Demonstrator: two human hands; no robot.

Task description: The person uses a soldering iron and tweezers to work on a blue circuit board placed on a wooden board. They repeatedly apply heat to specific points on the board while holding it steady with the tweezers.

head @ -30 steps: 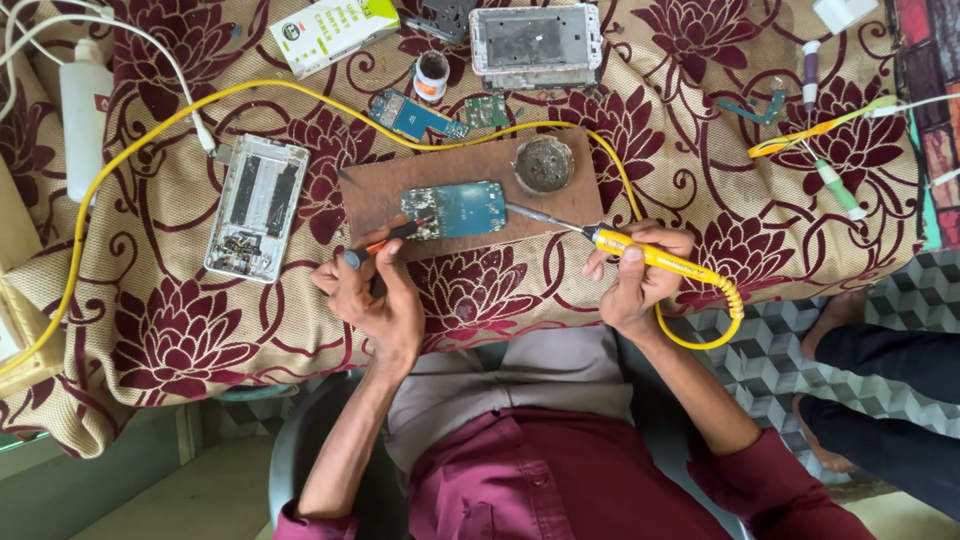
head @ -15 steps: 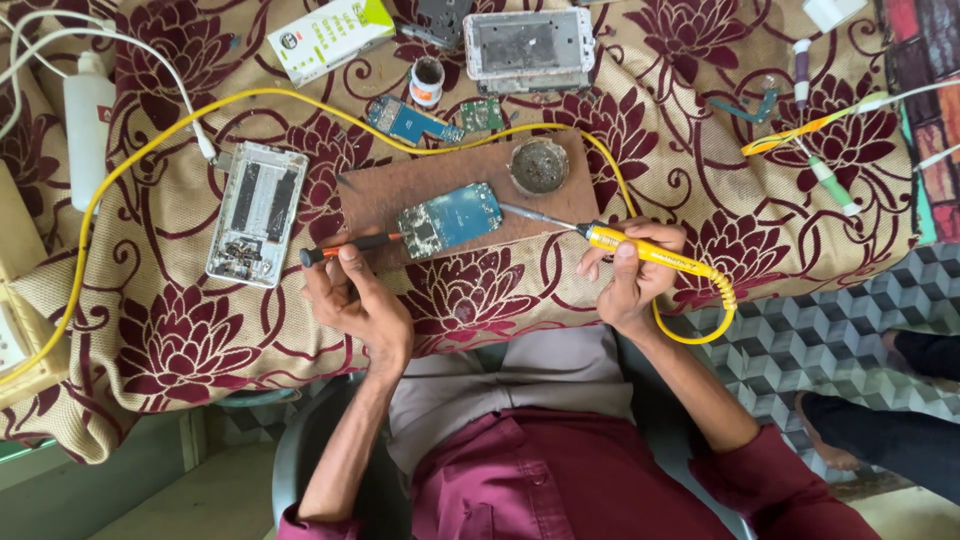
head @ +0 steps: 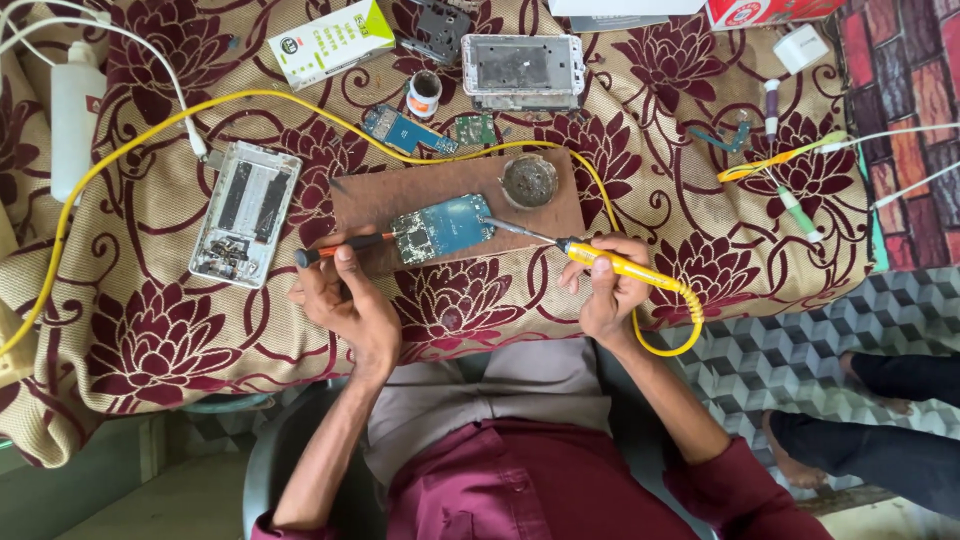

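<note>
An opened phone shell (head: 243, 213) with its inner parts exposed is laid at the left of the cloth-covered worktop (head: 150, 330). An orange-handled screwdriver (head: 345, 246) is pinched in the left hand (head: 345, 305), its tip at the blue circuit board (head: 442, 227) on the wooden board (head: 400, 195). A round tin (head: 528, 181) of dark residue sits behind. The right hand (head: 608, 290) is closed around a yellow soldering iron (head: 600, 260), whose tip touches the circuit board.

Circuit board (head: 443, 228) on wooden board (head: 375, 200), between screwdriver (head: 340, 247) and soldering iron (head: 590, 257).
</note>
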